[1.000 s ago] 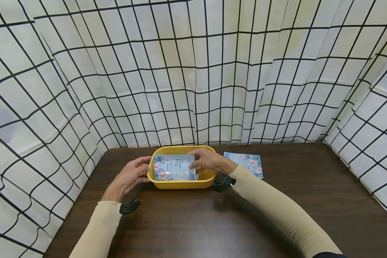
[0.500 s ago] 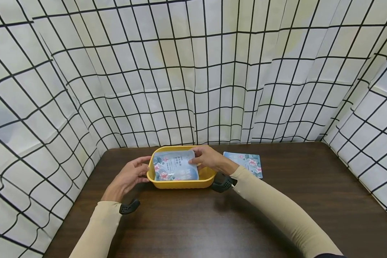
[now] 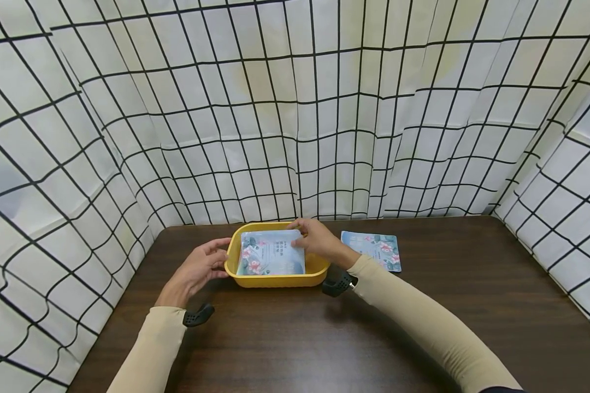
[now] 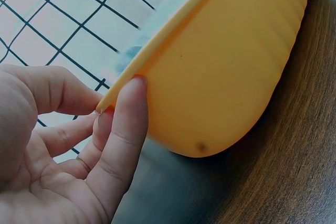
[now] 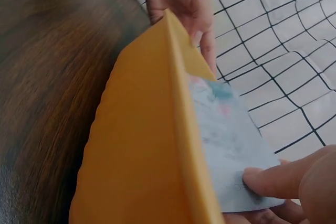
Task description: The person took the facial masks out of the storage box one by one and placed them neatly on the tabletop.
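Observation:
A yellow oblong basket [image 3: 278, 281] stands near the table's back edge. At its left end my left hand [image 3: 200, 268] holds the rim; the left wrist view shows fingertips on either side of the rim and outer wall. My right hand [image 3: 319, 242] pinches the right edge of a flat blue packet [image 3: 270, 254] with pink flowers and printed lettering. Seen from the right wrist, the thumb [image 5: 270, 181] lies on top of this packet and the other fingers are beneath it. The packet leans inside the basket, and what lies under it is hidden.
A second blue floral packet [image 3: 373, 250] lies on the dark wooden table [image 3: 285, 333], right of the basket and partly behind the right forearm. A white curtain with black grid lines [image 3: 295, 136] encloses the back and sides.
The right hand has lifted and tilted the packet, then shifted it slightly to the right within the basket. The left hand stays at the rim, and the second packet has not moved.

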`<state>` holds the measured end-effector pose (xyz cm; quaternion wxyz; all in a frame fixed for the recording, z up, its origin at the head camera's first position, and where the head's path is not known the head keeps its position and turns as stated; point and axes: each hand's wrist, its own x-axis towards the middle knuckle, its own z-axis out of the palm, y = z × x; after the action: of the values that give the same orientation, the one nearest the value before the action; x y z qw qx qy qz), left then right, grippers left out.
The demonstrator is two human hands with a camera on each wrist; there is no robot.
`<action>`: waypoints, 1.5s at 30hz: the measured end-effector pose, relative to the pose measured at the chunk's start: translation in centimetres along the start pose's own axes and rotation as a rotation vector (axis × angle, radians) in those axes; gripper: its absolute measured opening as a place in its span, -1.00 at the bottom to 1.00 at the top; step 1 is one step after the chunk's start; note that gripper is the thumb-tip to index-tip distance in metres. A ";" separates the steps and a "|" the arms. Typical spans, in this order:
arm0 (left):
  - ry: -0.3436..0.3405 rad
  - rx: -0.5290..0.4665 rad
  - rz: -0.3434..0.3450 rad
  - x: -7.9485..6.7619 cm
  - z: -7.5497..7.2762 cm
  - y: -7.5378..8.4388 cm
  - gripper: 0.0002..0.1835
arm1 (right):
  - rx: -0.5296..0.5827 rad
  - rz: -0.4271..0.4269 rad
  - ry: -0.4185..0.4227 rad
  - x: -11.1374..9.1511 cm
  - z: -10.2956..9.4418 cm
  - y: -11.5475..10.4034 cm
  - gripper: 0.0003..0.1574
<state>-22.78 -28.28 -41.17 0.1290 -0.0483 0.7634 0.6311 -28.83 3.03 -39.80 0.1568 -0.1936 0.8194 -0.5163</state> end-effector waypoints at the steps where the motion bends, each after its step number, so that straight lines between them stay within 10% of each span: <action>1: 0.000 -0.001 0.000 0.0 0.0 0.0 -0.34 | -0.036 -0.006 0.023 0.0 0.1 0.0 -0.58; 16: -0.001 -0.002 0.006 -0.1 0.1 0.0 -0.34 | -0.299 0.019 0.082 0.2 0.5 0.0 -0.75; 24: -0.001 -0.006 0.010 0.0 0.0 -0.2 -0.35 | -0.475 -0.126 0.060 0.4 0.8 -0.2 -0.87; 45: 0.000 -0.010 -0.002 -0.1 0.1 0.0 -0.35 | -0.137 0.015 -0.151 -0.3 0.1 -0.3 -0.65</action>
<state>-22.68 -28.23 -41.19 0.1292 -0.0496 0.7601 0.6349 -28.46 2.96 -39.59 0.2085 -0.2361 0.8399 -0.4420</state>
